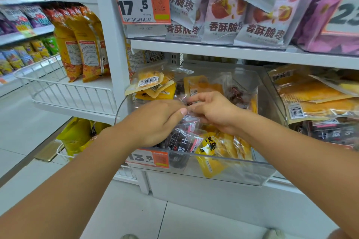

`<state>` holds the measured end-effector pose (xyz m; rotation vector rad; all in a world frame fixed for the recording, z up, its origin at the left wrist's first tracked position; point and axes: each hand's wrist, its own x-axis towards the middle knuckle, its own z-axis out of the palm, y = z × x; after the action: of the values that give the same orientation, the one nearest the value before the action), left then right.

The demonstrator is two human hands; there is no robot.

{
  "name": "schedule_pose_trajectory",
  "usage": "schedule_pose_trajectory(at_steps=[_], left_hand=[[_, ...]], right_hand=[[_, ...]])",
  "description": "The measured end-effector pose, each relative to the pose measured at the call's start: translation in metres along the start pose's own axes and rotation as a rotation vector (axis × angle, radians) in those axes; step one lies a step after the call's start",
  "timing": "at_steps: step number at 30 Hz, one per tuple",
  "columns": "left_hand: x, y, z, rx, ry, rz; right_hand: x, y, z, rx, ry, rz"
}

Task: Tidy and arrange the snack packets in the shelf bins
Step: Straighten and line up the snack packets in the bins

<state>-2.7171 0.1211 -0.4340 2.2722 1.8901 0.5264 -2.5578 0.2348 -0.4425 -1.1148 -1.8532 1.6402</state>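
A clear plastic bin (223, 170) on the lower shelf holds mixed snack packets, yellow mango ones (219, 147) and dark ones (180, 141). Both my hands reach into it. My left hand (155, 122) and my right hand (213, 110) meet over a clear packet of dark snack (191, 122), and both pinch its top edge. More yellow packets (151, 83) are piled at the bin's back left. The lower part of the held packet is hidden behind my hands.
A neighbouring bin (318, 99) on the right holds yellow and dark packets. The shelf above carries white-pink jujube packets (223, 19) and an orange price tag (141, 2). To the left, a white wire basket (64, 87) holds tall orange bags (83, 44).
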Motion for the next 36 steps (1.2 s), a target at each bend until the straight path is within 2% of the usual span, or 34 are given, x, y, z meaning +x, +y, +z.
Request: schedule_pose_trajectory(at_steps=[2, 9, 10, 12, 13, 17, 21, 24, 26, 28, 32, 34, 36], left_hand=[[0.002, 0.001, 0.002, 0.067, -0.051, -0.023], [0.013, 0.0, -0.007, 0.099, -0.009, -0.117], [0.015, 0.0, -0.008, 0.115, -0.025, -0.135], [0.015, 0.002, -0.008, 0.168, -0.052, -0.163], [0.015, 0.004, -0.008, 0.199, -0.046, -0.174], [0.011, 0.006, -0.008, 0.201, 0.002, -0.204], [0.019, 0.018, -0.005, 0.098, 0.044, -0.085], [0.029, 0.027, 0.005, 0.143, -0.096, 0.034], [0.035, 0.025, 0.011, 0.225, -0.188, -0.048], [0.039, 0.021, 0.013, 0.281, -0.178, -0.139], [0.037, 0.02, 0.013, 0.333, -0.132, -0.103], [0.034, 0.021, 0.012, 0.323, -0.119, -0.108], [0.033, 0.021, 0.012, 0.301, -0.117, -0.128]], right_hand=[[0.0, 0.0, -0.001, 0.001, -0.014, 0.025], [-0.009, 0.004, -0.019, -0.155, 0.095, 0.064], [-0.009, 0.006, -0.024, -0.297, 0.128, 0.009], [-0.006, 0.009, -0.035, -0.804, 0.204, -0.192], [-0.005, 0.01, -0.037, -1.0, 0.181, -0.25], [0.001, 0.018, -0.031, -1.275, -0.034, -0.156], [0.014, 0.021, -0.028, -1.231, -0.05, -0.176], [0.015, 0.022, -0.031, -1.235, -0.026, -0.221], [0.007, 0.016, -0.038, -1.343, -0.072, -0.166], [-0.003, 0.008, -0.051, -1.428, -0.105, -0.102], [-0.011, -0.004, -0.067, -1.545, -0.094, -0.047], [-0.006, -0.007, -0.065, -1.467, -0.035, -0.1], [0.007, -0.008, -0.059, -1.316, 0.098, -0.283]])
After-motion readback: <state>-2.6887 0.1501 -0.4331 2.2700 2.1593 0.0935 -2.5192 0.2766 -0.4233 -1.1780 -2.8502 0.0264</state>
